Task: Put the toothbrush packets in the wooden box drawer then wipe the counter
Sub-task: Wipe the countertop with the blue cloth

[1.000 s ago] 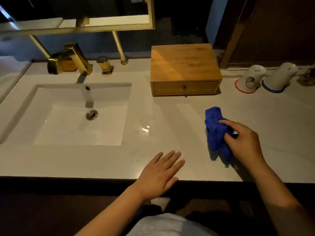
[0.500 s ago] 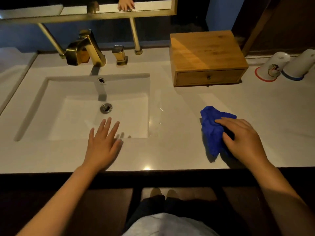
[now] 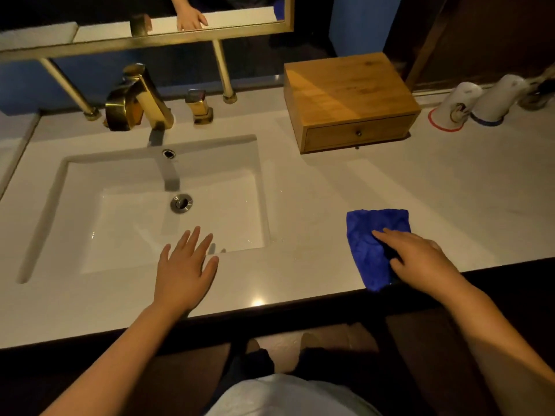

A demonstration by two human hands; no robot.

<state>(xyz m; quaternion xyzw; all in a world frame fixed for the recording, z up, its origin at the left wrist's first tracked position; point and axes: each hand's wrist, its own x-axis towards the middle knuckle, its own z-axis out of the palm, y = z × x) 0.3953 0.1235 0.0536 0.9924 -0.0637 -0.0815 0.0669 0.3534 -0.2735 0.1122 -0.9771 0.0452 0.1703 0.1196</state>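
We are leaning over the white desk, both bare forearms reaching forward from its near edge. Our left hand is lying flat and open, palm down, fingers spread and pointing away from us, resting on the strip of desk between the near edge and the front rim of the rectangular sink; the fingertips are just reaching over that rim. Our right hand is pressing down on a blue cloth near the front edge of the desk, right of the sink. The fingers are extended and angled toward the left, lying on top of the cloth rather than curled around it, so the hand is open and flattening the fabric against the surface. The cloth is spreading out beyond the fingers toward the back, and its near corner is reaching the desk's front edge. The wooden box is sitting toward the back edge, well apart from the cloth, with its drawer shut. No toothbrush packets are showing on the desk. Two upturned white cups are standing right of the box.
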